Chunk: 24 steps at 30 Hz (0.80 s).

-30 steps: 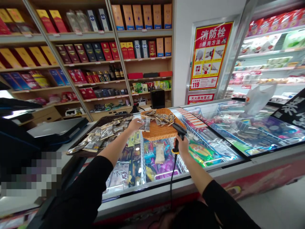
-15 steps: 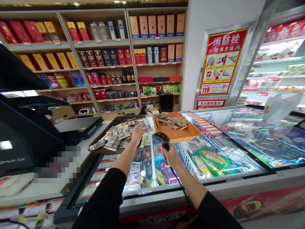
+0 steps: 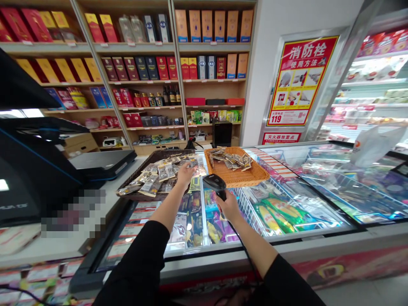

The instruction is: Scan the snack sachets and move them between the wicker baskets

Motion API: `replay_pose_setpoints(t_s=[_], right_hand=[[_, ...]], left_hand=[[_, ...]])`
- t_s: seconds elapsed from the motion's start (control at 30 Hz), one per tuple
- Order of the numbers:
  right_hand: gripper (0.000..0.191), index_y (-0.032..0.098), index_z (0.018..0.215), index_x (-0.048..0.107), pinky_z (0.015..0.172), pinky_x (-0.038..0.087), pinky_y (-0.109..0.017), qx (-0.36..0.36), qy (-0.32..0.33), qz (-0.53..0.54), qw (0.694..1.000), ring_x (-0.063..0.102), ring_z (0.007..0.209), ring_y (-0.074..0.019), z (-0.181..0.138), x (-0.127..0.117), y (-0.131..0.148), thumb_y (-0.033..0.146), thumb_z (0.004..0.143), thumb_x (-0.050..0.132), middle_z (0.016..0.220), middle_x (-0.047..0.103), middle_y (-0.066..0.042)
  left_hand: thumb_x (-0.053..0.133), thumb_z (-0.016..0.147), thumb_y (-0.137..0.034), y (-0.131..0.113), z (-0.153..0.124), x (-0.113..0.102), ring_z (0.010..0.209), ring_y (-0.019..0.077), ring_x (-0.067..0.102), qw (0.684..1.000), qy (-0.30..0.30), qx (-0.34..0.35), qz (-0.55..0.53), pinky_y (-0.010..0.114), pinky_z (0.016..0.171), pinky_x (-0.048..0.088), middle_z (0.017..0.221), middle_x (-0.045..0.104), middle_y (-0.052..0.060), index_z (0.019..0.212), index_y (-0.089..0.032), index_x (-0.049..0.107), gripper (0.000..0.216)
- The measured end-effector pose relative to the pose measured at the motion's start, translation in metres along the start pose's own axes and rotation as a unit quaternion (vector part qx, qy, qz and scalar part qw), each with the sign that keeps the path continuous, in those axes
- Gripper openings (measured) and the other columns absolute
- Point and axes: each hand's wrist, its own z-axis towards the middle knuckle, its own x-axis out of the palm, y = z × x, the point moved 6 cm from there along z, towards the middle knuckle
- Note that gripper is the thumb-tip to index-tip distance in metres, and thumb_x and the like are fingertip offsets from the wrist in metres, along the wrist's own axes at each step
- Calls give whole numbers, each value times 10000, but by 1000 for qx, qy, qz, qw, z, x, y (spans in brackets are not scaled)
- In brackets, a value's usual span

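My left hand (image 3: 185, 175) is at the right side of a dark brown woven basket (image 3: 123, 187), its fingers closed on the edge of a small clear-and-brown snack packet (image 3: 199, 165). Similar packets (image 3: 151, 183) lie heaped in that basket. In my right hand (image 3: 230, 207) is a black handheld barcode scanner (image 3: 214, 182), gripped by its handle, with its head pointing up and left toward the packets. The scanner's cable (image 3: 240, 242) hangs down past my right forearm. An orange woven basket (image 3: 255, 177) beyond the scanner holds a loose pile of small packets (image 3: 232, 159).
Both baskets rest on a glass-topped freezer (image 3: 191, 250) with packaged goods inside. At left stand a flat scale (image 3: 102, 163) and a dark checkout machine (image 3: 38, 170) on a counter. Shelves (image 3: 137, 83) of boxes line the back wall. A white plastic bag (image 3: 374, 144) sits at right.
My view has tilted down and shifted a little. Both hands stay in nearly the same places, the left at the packets and the right still gripping the scanner.
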Motion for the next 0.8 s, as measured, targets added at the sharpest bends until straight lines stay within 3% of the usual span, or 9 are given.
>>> replay_pose_setpoints(t_s=[0.17,0.5,0.7,0.8], right_hand=[[178,196,754,582,398,347,-232,-34,27,-40,998,431,344,-121,1,2,1,368,782,612,409,487,63],[217,208,710,552,368,345,-229,-17,29,-4,999,426,317,-118,0,4,2,404,781,614,402,475,68],[224,204,713,545,372,345,-222,-24,30,-9,999,425,318,-109,0,4,1,404,798,598,399,480,69],[238,203,729,537,363,333,-214,-13,17,16,1000,416,314,-103,1,1,-4,421,790,610,390,469,78]], left_hand=[[777,583,-367,-1,-1,-2,460,58,378,1000,-5,2,16,194,479,293,513,457,-97,1015,-155,576,522],[760,607,-351,0,-2,-2,440,66,358,1000,-12,5,22,195,463,255,476,382,-106,998,-168,583,467],[719,649,-307,2,0,-3,492,92,469,999,-16,7,29,205,506,352,518,484,-78,1010,-156,594,411],[687,692,-281,-2,0,-2,642,158,611,996,-19,47,68,249,600,453,632,625,-3,1035,-156,621,370]])
